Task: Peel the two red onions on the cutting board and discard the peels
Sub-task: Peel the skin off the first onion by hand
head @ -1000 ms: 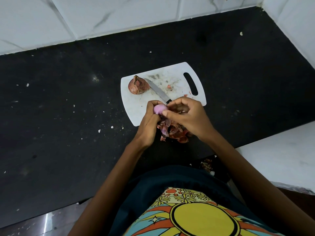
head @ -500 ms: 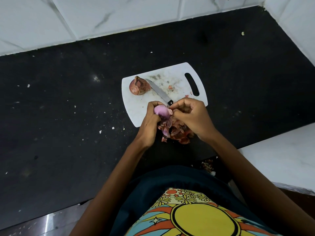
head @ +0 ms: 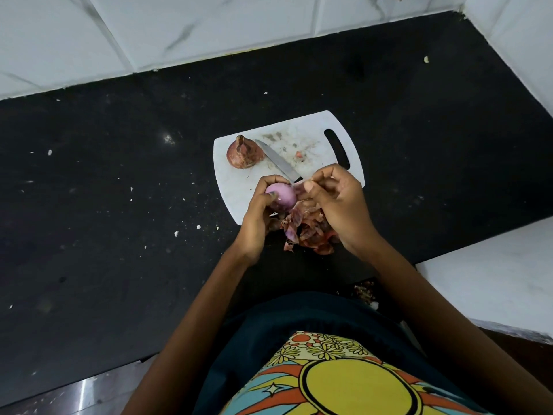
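My left hand (head: 256,215) grips a pale purple, mostly peeled onion (head: 281,197) over the near edge of the white cutting board (head: 230,181). My right hand (head: 335,202) pinches a thin strip of skin at the onion's right side. A second onion (head: 244,152), still in its brown-red skin, lies on the board's far left. A knife (head: 276,161) rests on the board, its handle hidden behind my hands. A heap of loose peels (head: 308,232) lies under my hands on the black counter.
The black counter (head: 119,205) carries scattered crumbs. White tiled walls (head: 209,25) border it at the back and right. A white ledge (head: 493,274) stands at the near right, with a few peel scraps (head: 365,292) beside it.
My right hand's fingers have shifted up along the onion and now pull a strip of skin away. More of the onion's peeled surface shows.
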The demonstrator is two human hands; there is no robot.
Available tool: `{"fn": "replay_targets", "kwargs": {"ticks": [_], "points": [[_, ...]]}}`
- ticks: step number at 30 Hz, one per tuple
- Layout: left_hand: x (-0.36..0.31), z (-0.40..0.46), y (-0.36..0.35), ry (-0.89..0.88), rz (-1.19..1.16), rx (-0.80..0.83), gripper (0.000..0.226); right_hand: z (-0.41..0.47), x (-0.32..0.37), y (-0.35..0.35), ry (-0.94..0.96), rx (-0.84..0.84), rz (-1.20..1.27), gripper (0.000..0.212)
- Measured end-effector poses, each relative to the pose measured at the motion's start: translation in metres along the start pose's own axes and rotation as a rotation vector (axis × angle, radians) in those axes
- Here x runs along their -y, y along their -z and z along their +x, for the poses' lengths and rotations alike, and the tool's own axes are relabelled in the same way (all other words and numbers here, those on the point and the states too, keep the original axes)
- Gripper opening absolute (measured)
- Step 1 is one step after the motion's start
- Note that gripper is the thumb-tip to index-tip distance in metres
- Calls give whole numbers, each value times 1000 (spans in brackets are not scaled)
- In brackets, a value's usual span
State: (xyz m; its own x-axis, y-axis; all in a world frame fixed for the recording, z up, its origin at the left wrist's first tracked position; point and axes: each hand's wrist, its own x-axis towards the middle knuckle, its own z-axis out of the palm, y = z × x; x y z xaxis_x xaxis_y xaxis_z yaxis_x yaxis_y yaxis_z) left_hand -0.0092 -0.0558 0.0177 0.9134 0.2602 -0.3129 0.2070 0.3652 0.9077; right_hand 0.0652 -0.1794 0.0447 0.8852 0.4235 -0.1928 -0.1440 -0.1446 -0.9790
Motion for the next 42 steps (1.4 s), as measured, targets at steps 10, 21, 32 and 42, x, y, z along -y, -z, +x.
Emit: {"fn": "replay_targets", "kwargs": {"ticks": [10,21,32,42], "points": [[1,-1,4,165,-280,-45,36,6,2,13,-222,-140,346,7],[-5,-1,0,201,-233,-40,42,-1,-4,13,152,131,-612,16],[-14,-8,-7,144,-113,15,73,-4,6,-2,89,186,-193,19],[-5,-1,-1,215,-384,-60,60,-3,-9,7,150,-97,-317,26]]}}
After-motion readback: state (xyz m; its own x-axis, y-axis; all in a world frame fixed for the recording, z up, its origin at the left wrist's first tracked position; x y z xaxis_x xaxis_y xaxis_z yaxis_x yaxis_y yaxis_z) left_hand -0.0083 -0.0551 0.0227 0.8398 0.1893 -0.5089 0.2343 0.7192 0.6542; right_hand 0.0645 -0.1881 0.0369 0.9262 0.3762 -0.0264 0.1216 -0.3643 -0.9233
